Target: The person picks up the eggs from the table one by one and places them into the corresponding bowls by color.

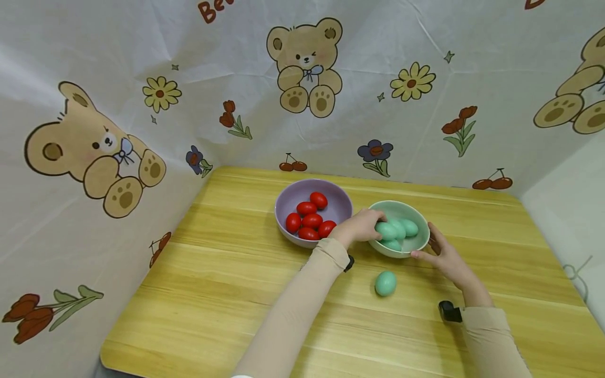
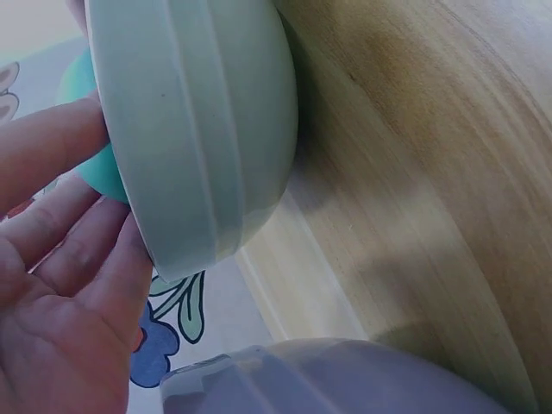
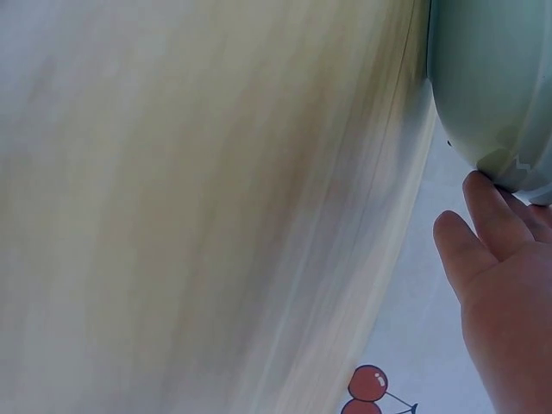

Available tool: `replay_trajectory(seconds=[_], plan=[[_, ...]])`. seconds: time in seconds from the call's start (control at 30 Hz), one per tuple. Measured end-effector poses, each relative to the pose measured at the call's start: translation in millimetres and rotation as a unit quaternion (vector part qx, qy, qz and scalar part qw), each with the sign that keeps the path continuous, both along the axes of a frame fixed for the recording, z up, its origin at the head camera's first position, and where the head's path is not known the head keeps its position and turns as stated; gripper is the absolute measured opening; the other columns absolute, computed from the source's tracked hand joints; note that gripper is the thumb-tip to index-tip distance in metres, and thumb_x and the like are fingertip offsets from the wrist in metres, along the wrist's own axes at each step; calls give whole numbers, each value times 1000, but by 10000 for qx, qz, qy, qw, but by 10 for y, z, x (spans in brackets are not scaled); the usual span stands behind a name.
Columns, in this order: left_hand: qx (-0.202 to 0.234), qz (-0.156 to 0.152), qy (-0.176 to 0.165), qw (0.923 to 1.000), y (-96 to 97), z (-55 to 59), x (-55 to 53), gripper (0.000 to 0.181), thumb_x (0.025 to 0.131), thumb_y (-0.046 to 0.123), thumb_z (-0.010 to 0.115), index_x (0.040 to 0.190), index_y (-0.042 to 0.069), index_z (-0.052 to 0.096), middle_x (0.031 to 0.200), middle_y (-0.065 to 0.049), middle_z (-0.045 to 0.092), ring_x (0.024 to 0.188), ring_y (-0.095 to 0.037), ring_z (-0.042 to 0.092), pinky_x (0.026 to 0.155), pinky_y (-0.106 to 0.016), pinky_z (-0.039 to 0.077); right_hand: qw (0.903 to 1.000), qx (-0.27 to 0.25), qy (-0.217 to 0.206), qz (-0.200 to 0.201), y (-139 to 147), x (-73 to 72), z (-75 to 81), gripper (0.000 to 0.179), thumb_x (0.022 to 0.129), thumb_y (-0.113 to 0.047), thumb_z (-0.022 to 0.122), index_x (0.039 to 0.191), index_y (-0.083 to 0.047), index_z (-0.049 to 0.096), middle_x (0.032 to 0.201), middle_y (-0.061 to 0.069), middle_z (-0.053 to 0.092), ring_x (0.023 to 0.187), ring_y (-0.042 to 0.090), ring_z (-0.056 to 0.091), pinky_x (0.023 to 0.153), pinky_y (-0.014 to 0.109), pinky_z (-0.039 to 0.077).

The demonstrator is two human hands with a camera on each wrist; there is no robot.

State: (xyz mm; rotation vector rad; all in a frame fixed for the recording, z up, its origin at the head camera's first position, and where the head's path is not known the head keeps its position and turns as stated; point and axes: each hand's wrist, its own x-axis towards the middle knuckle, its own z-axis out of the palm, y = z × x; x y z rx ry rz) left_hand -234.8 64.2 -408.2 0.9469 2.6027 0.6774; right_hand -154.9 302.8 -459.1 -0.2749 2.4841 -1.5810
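Observation:
In the head view, my left hand (image 1: 361, 226) reaches over the left rim of a pale green bowl (image 1: 416, 244), its fingers gripping a green egg (image 1: 386, 231). Several more green eggs (image 1: 409, 227) lie in that bowl. The left wrist view shows the left hand (image 2: 69, 267) at the bowl's rim, the egg partly hidden behind the fingers. My right hand (image 1: 446, 261) rests against the bowl's right side, thumb near the front and fingers farther back. From the right wrist, the right hand's fingertips (image 3: 483, 194) touch the bowl's outer wall. One green egg (image 1: 385, 283) lies on the table before the bowl.
A purple bowl (image 1: 338, 197) holding several red eggs (image 1: 312, 221) stands just left of the green bowl, behind the left forearm. Both stand on a wood-grain table (image 1: 227, 252). A white cloth (image 1: 198, 47) printed with bears and flowers hangs behind and at the left.

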Motion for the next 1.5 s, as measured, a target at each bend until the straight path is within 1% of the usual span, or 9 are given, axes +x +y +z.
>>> replay_trajectory(seconds=[0.13, 0.23, 0.47, 0.67, 0.83, 1.07, 1.13, 1.27, 1.5], plan=[[23, 110, -101, 9999, -5, -6, -1, 40, 84, 15, 68, 122, 11, 58, 116, 3, 57, 105, -15, 44, 84, -17, 37, 10000, 3, 35, 7, -1, -3, -12, 95, 89, -17, 64, 147, -6, -12, 150, 26, 3, 132, 48, 7, 100, 63, 17], [54, 178, -165, 9997, -8, -14, 2, 41, 83, 18, 69, 123, 11, 58, 116, 3, 57, 106, -15, 43, 84, -17, 37, 10000, 17, 47, 6, -2, -4, -17, 95, 89, -18, 64, 147, -6, -11, 149, 26, 3, 132, 48, 8, 99, 63, 17], [115, 240, -88, 9996, 2, -22, 25, 46, 84, 28, 70, 124, 10, 58, 118, 2, 58, 108, -16, 45, 87, -17, 37, 10000, -69, 17, 21, -6, 0, -16, 95, 89, -16, 64, 147, -7, -11, 150, 25, 1, 133, 47, 7, 100, 62, 17], [125, 330, -134, 9993, 10, -28, 36, 45, 85, 22, 66, 127, 9, 56, 120, -1, 57, 112, -18, 43, 87, -18, 37, 10000, -36, 11, 25, -4, 2, -18, 95, 89, -17, 64, 146, -6, -12, 150, 26, 1, 133, 47, 6, 100, 62, 17], [71, 309, -123, 9994, 13, -39, 31, 44, 84, 18, 65, 127, 8, 57, 120, -1, 57, 113, -19, 42, 86, -19, 37, 10000, -36, 15, 27, 0, 4, -26, 95, 89, -18, 63, 146, -5, -12, 150, 25, 1, 133, 47, 6, 100, 62, 16], [-9, 162, 24, 9999, 2, -44, 20, 40, 85, 16, 66, 123, 7, 60, 117, 0, 59, 104, -13, 48, 81, -15, 37, 10000, -60, -1, -22, -9, 15, 2, 95, 89, -17, 64, 147, -7, -10, 150, 24, 4, 133, 47, 8, 100, 63, 17], [1, 148, 13, 9999, -1, -44, 20, 40, 85, 16, 66, 123, 7, 60, 117, 0, 58, 104, -12, 48, 81, -15, 37, 10000, -63, -21, -29, -1, 6, -4, 95, 89, -15, 64, 147, -8, -10, 150, 25, 4, 133, 47, 8, 100, 63, 17], [175, 177, -59, 9997, -13, -70, 11, 40, 84, 16, 66, 123, 7, 60, 117, 0, 59, 101, -10, 48, 81, -14, 37, 10000, -68, -37, -24, 11, -7, -20, 94, 89, -13, 63, 147, -8, -10, 150, 25, 3, 133, 47, 7, 100, 63, 17], [619, 303, -150, 9975, -35, -145, -6, 42, 82, 17, 68, 122, 8, 61, 117, -1, 60, 105, -9, 51, 84, -12, 38, 10000, -35, 7, -3, -10, 13, 11, 94, 90, -15, 63, 147, -8, -10, 150, 24, 4, 133, 47, 8, 100, 63, 17]])
